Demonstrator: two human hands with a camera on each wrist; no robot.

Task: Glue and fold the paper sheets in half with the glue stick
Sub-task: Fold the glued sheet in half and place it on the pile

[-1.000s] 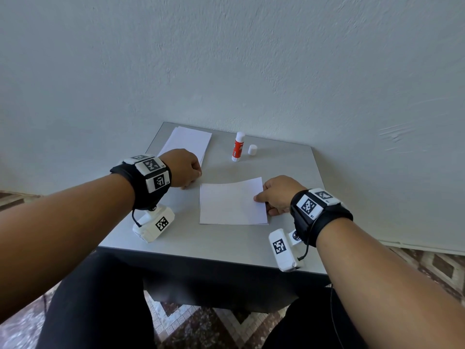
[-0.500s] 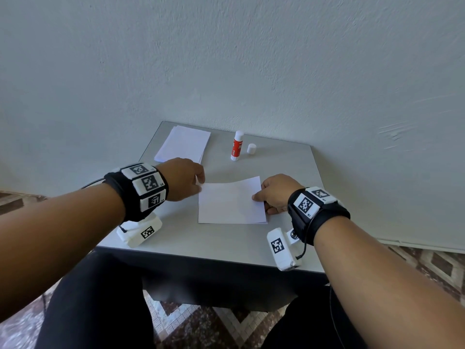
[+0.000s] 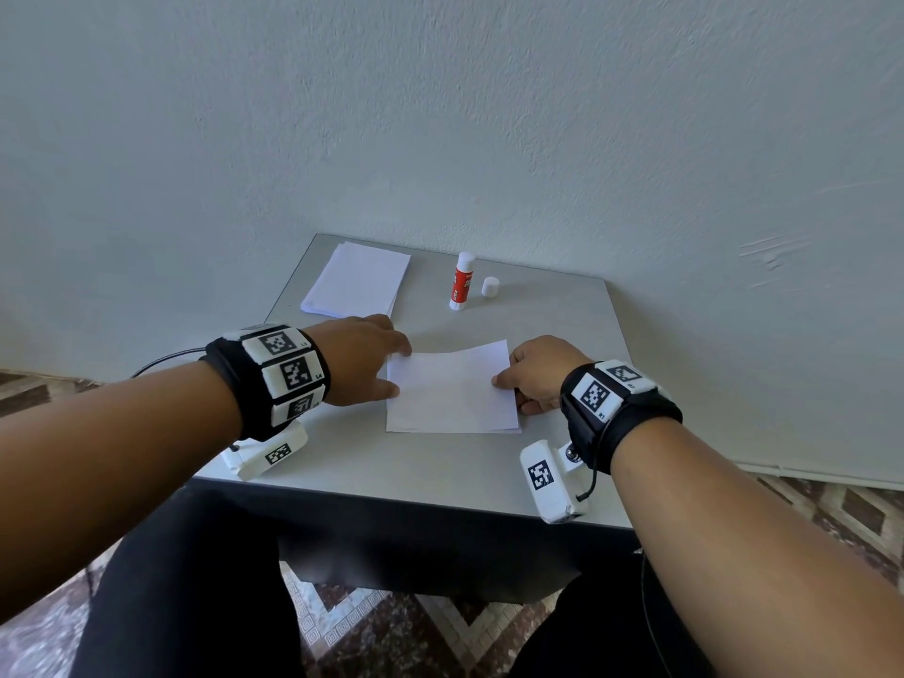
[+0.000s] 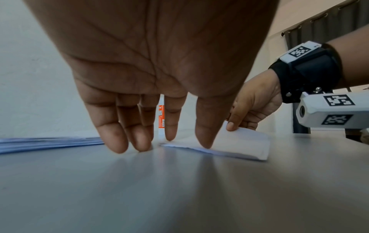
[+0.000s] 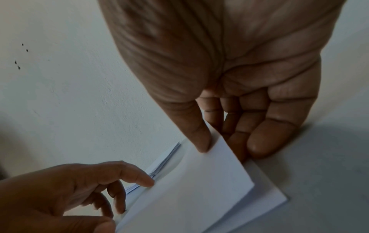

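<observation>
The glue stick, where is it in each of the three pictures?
Head: glue stick stands upright at the table's far side, cap beside it.
Left wrist: a strip shows between the left hand's fingers.
Right wrist: not in it.
Shared landmark: the folded paper.

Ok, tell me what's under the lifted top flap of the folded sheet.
Under the flap the sheet's lower layer shows along the open edge, lying on the table. The right hand pinches the flap's edge. Any glue inside is covered.
</observation>
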